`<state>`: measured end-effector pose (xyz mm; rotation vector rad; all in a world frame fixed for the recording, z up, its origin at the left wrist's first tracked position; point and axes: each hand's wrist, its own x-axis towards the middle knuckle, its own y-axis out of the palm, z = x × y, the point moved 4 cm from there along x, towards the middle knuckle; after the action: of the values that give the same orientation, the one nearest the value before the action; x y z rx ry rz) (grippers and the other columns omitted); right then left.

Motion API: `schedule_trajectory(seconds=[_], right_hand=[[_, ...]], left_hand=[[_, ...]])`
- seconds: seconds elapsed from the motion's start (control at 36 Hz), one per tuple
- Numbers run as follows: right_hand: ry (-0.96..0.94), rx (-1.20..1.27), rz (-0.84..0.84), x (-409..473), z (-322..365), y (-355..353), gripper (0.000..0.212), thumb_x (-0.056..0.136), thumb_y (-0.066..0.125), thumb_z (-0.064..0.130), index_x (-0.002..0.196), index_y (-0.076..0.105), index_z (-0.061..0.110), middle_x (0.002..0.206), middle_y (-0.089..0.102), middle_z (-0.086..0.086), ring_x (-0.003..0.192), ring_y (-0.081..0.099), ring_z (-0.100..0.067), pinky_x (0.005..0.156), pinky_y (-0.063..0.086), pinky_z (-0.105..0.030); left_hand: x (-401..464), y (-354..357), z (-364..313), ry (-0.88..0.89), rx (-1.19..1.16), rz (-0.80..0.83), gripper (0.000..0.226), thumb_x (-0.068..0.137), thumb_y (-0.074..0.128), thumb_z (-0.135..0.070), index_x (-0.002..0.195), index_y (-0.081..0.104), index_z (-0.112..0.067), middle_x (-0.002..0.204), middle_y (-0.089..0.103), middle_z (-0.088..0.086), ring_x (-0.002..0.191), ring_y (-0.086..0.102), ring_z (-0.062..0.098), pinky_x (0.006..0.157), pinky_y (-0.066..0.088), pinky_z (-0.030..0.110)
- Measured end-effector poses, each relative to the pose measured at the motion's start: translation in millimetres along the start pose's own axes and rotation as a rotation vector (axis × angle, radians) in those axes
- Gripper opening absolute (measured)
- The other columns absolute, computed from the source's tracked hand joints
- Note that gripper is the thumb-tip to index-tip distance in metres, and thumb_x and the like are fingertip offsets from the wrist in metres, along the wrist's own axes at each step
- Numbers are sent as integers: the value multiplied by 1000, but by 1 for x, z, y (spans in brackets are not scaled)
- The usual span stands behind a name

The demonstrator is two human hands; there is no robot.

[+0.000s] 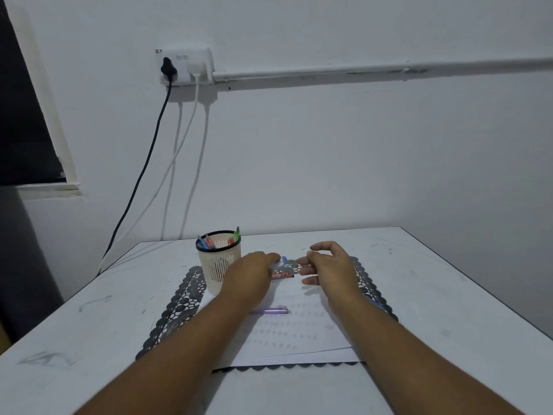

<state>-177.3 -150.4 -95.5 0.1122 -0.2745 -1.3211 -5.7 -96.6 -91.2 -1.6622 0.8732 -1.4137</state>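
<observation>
The left grip [254, 272] pinches a blue-tipped pen [283, 260] toward the far edge of the table [425, 283]. The right grip [326, 265] is loosely curled and empty, just beside the pen tip.

Pen cup [220, 265] stands just beside left hand [251, 272].

Pale grey-white painted wall [329, 160] fills the back, plain and unmarked. White double wall socket [199, 55] sits high, left of centre. Black plug [168, 68] is in its left outlet, and its black cable [143, 169] drops down-left behind the table. White plug [196, 67] sits beside it, cord hanging. White round conduit pipe [374, 71] runs rightward from the socket. Dark window opening [21, 130] with a cream frame lies far left. White scuffed tabletop [449, 295] is below. Light is dim, cool and bluish.
</observation>
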Motion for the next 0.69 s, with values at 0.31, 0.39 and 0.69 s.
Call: schedule_trajectory(seconds=[0.31, 0.39, 0.69], right_hand=[[-14, -12, 19, 5, -9, -3, 11, 90, 63, -2, 92, 69, 8, 86, 77, -14, 65, 68, -17, 58, 55, -36], [-13, -25, 12, 6, -11, -3, 12, 90, 65, -3, 88, 71, 8, 79, 74, -10, 66, 69, -17, 60, 57, -36], [36, 26, 41, 1, -13, 2, 16, 88, 64, -13, 95, 72, 0, 69, 69, -9, 64, 69, -20, 64, 61, -28]], left_hand=[[15, 18, -12, -9, 204, 5, 24, 92, 49, -33, 90, 71, -23, 84, 66, -4, 88, 65, 19, 63, 47, 29], [15, 19, -12, 25, 184, 1, 22, 95, 48, -32, 95, 68, -24, 91, 65, -4, 95, 62, 20, 63, 44, 31], [-14, -22, -4, 167, -127, 165, 17, 97, 63, -37, 109, 74, -34, 100, 68, -15, 92, 63, 7, 79, 56, 36]])
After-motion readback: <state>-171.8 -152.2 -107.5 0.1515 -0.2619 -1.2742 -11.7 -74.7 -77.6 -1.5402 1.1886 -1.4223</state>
